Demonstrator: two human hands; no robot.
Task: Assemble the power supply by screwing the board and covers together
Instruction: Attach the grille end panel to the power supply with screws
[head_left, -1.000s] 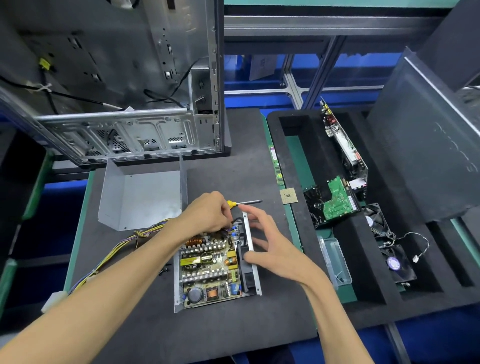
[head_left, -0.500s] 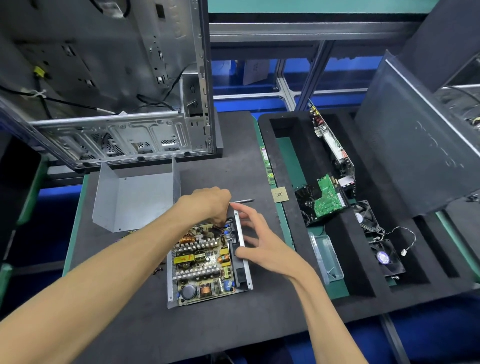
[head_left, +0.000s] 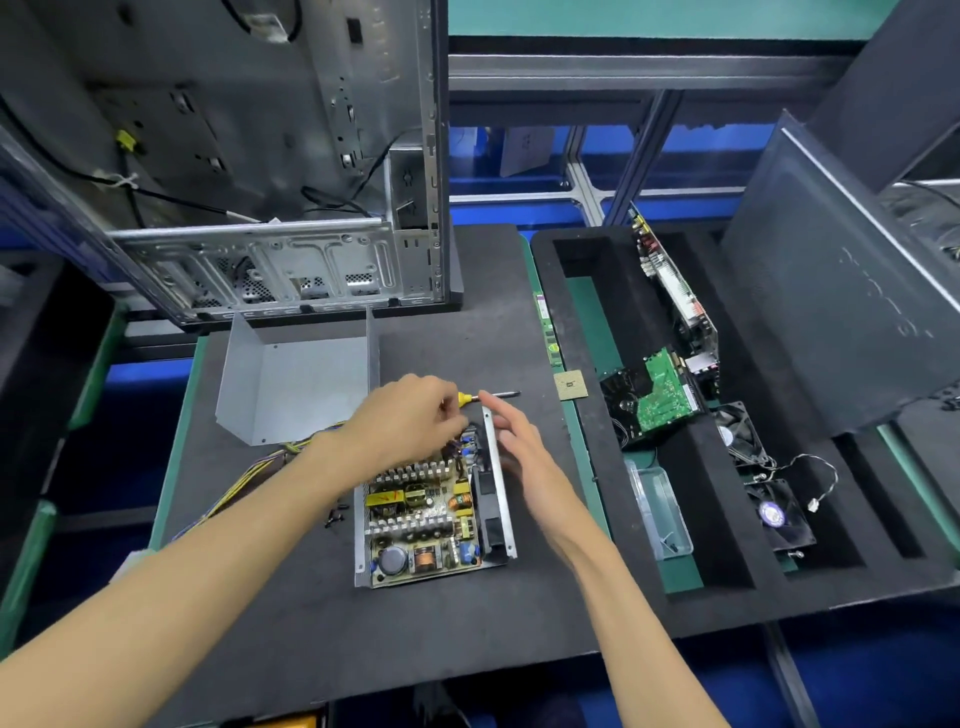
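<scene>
so the power supply board (head_left: 421, 514) sits in its metal base tray (head_left: 501, 499) near the middle of the black desk mat (head_left: 311, 623), a bit toward the right edge. left hand (head_left: 410, 423) is curled over the far end of the board, fingers bunched down among the wires there, can't tell if it's actually pinching anything. right hand (head_left: 519, 452) is just beside the tray's upright right wall, fingers loose and mostly straight, fingertips near the wall's far end, holding nothing. the yellow-handled screwdriver (head_left: 488, 397) lies on the mat just past both hands, its handle mostly hidden behind the left one. the grey bent cover (head_left: 296, 384) stands toward the mat's far left corner, well apart from the board
</scene>
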